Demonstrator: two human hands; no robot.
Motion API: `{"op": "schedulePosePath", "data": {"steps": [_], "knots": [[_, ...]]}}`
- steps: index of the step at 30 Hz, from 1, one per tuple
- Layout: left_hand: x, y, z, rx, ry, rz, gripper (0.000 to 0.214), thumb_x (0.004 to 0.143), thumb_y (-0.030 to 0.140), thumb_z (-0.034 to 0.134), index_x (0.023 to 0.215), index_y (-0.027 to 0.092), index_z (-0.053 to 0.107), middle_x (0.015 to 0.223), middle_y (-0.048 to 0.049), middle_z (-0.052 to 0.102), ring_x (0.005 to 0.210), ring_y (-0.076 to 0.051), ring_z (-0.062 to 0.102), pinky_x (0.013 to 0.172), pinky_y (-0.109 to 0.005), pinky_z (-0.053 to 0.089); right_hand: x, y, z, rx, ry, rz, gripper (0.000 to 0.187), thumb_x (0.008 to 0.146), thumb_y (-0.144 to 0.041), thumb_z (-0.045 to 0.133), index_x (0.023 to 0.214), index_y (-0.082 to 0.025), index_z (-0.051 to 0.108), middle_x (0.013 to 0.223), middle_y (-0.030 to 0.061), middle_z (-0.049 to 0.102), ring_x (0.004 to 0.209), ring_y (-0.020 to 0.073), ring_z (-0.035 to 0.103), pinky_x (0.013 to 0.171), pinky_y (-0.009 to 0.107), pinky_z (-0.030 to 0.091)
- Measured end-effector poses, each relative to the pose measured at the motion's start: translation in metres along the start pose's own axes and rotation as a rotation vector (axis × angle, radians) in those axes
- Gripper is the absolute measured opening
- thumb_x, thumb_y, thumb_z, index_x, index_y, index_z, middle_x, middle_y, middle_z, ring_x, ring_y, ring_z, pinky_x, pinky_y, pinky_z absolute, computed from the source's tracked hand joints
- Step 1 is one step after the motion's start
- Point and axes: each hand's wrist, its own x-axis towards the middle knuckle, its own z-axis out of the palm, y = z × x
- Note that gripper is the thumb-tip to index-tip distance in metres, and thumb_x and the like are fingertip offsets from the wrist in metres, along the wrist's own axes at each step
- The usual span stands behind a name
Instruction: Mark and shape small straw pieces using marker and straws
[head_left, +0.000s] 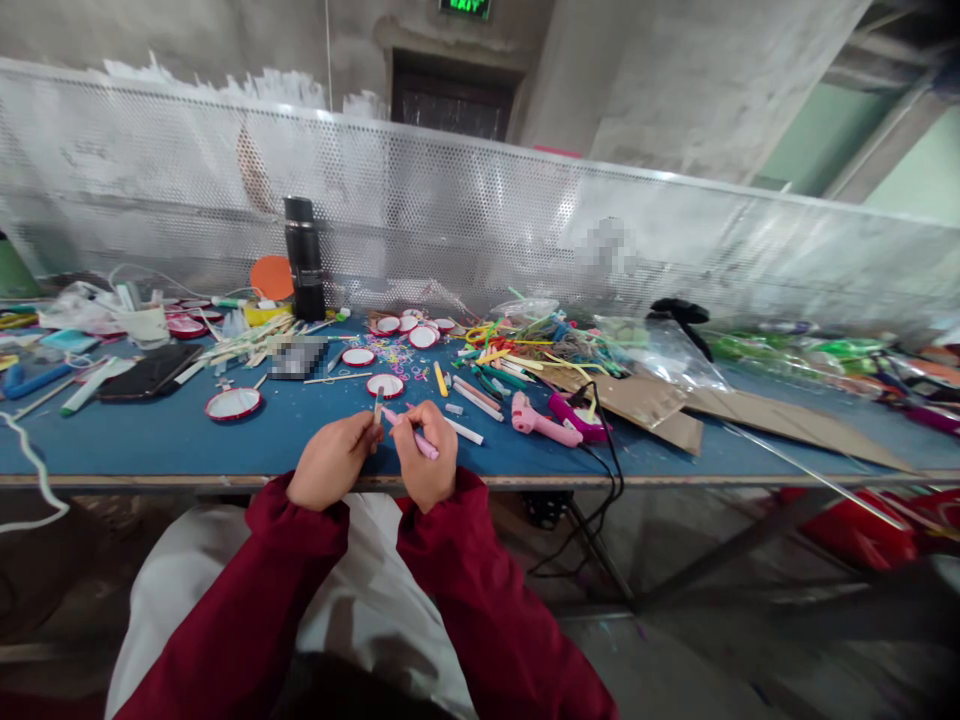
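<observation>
My left hand point(334, 460) is closed on a short flat stick point(378, 406), wooden-looking and held upright near the table's front edge. My right hand point(427, 462) grips a pink marker pen point(424, 445), its tip pointing at the stick. Just beyond both hands lies a small round red-rimmed white disc point(385, 386). A white marker point(465, 432) rests right of my right hand, with a small clear cap-like piece point(454, 409) and several more markers point(478, 400) close by.
A pink glue gun point(544, 420) with a black cable lies to the right, near cardboard sheets point(622, 395). At the back stand a black bottle point(304, 260) and a perforated metal screen point(465, 210). A phone point(150, 373) and another red-rimmed disc point(233, 404) are left.
</observation>
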Motion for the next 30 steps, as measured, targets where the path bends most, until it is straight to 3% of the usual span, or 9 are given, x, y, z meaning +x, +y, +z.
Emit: {"op": "schedulePosePath", "data": {"steps": [13,19,25,30], "knots": [[-0.0010,0.0011,-0.0010,0.013,0.005,0.008,0.030,0.099,0.036,0.034,0.074,0.023,0.044,0.071,-0.0002,0.060,0.065,-0.018,0.052,0.060,-0.028,0.031,0.0007,-0.0006,-0.0001,0.009,-0.001,0.010,0.021,0.090,-0.029,0.051,0.071,-0.022,0.051,0.068,-0.0007,0.059,0.069,0.0150,0.056,0.068,0.028,0.044],[-0.0010,0.0017,-0.0013,0.002,0.008,0.004,0.029,0.099,0.034,0.033,0.075,0.023,0.044,0.071,0.0002,0.058,0.065,-0.017,0.051,0.060,-0.028,0.031,0.0008,0.0001,-0.0003,0.010,-0.001,0.007,0.020,0.090,-0.028,0.051,0.071,-0.022,0.052,0.068,-0.0009,0.058,0.071,0.0152,0.056,0.075,0.029,0.046],[-0.0015,0.0009,-0.0013,-0.014,0.000,0.012,0.030,0.100,0.036,0.032,0.077,0.023,0.046,0.072,0.0001,0.059,0.066,-0.017,0.051,0.062,-0.028,0.032,0.0009,-0.0011,-0.0007,0.000,-0.009,0.031,0.022,0.089,-0.027,0.052,0.068,-0.022,0.050,0.065,-0.0016,0.057,0.066,0.0143,0.054,0.066,0.028,0.043],[-0.0017,0.0014,-0.0015,-0.017,0.003,0.007,0.029,0.100,0.035,0.033,0.076,0.023,0.045,0.073,-0.0002,0.060,0.067,-0.017,0.053,0.062,-0.028,0.032,0.0005,0.0004,0.0002,0.003,0.006,0.019,0.021,0.089,-0.028,0.052,0.069,-0.022,0.051,0.066,-0.0012,0.059,0.067,0.0149,0.055,0.068,0.028,0.044]]}}
